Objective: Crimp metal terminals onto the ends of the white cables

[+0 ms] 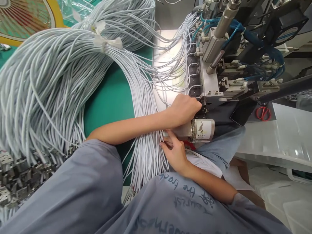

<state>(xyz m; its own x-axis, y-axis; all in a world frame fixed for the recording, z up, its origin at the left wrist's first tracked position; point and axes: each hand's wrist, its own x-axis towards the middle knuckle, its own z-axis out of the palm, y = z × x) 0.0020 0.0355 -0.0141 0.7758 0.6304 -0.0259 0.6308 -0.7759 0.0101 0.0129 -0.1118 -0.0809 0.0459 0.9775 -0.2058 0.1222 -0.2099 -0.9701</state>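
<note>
My left hand [185, 108] reaches across to the front of the machine [211, 76]. It is closed, with its fingertips turned away, so what it grips is hidden. Nearer my body, my right hand [175, 151] has its thumb and fingers curled around a white cable at the right edge of a hanging cable bundle [146, 107]. Thin white cables [173, 66] run over a pale plate [159, 94] into a row of black blocks [193, 70] on the machine.
Big tied coils of white cable [48, 71] lie on the green mat [109, 97], with metal connectors [21, 182] at lower left. A yellow-rimmed fan [57, 13] stands upper left. Right are a labelled cylinder [204, 130], red scissors [263, 113] and a dark phone-like slab [243, 111].
</note>
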